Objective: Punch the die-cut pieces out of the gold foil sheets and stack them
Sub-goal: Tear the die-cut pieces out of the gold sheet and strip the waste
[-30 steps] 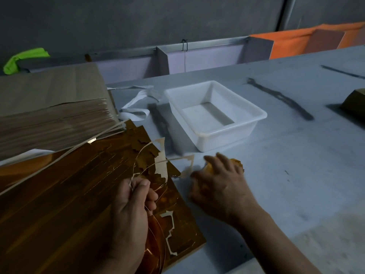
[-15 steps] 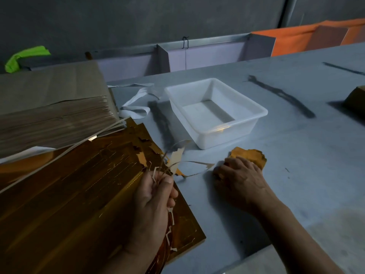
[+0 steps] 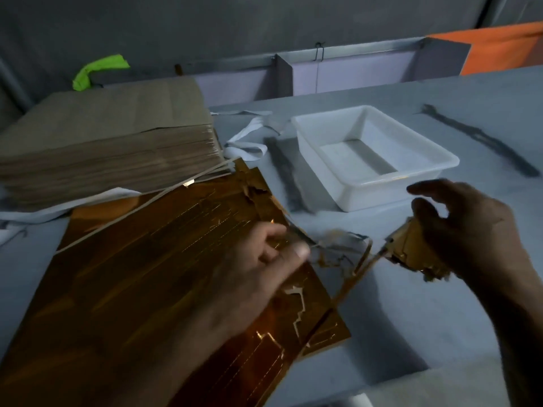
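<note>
Table (image 3: pixel 440 304): grey, foil sheets (image 3: pixel 132 274); dk wall (image 3: pixel 205 22).

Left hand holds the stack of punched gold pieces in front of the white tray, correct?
No, head view: the right hand holds the stack of punched gold pieces in front of the white tray; the left hand pinches scrap strips.
</note>
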`<action>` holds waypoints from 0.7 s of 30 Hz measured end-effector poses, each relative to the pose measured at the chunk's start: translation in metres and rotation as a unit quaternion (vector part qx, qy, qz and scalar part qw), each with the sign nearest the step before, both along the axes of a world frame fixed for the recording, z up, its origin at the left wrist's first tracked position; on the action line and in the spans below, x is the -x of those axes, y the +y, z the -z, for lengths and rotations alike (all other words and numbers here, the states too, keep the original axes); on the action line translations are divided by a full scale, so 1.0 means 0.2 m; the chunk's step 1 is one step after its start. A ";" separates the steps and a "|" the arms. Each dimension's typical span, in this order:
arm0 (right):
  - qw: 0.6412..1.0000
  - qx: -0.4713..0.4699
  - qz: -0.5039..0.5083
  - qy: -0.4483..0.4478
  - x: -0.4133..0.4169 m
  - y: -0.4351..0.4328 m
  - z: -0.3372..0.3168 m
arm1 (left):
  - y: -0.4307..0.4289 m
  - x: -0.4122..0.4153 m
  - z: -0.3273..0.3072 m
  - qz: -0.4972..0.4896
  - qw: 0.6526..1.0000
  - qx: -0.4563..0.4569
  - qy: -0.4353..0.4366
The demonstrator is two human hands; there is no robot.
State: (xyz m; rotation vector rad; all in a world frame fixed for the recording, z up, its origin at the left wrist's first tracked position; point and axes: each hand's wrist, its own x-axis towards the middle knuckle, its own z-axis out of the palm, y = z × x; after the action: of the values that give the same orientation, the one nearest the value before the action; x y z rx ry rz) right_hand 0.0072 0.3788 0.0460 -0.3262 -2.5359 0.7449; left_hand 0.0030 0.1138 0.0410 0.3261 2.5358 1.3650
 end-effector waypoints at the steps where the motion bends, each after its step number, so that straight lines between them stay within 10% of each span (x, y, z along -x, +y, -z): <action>1: 0.999 0.030 -0.026 0.027 -0.02 -0.06 -0.06 | -0.06 0.03 -0.02 -0.025 1.000 0.000 0.004; 9: 0.896 -0.015 -0.394 -0.205 -0.15 -0.66 -0.04 | -0.35 0.09 0.11 -0.021 0.986 0.164 0.030; 21: 0.848 -0.111 -0.375 -0.357 -0.17 -0.84 0.17 | -0.45 -0.16 0.14 0.192 0.917 0.334 0.100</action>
State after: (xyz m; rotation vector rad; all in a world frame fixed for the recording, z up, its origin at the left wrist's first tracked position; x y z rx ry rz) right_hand 0.0409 0.2111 0.0120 0.6445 -3.4648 0.6403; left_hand 0.0346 0.0244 0.0126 0.7907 2.7089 0.2992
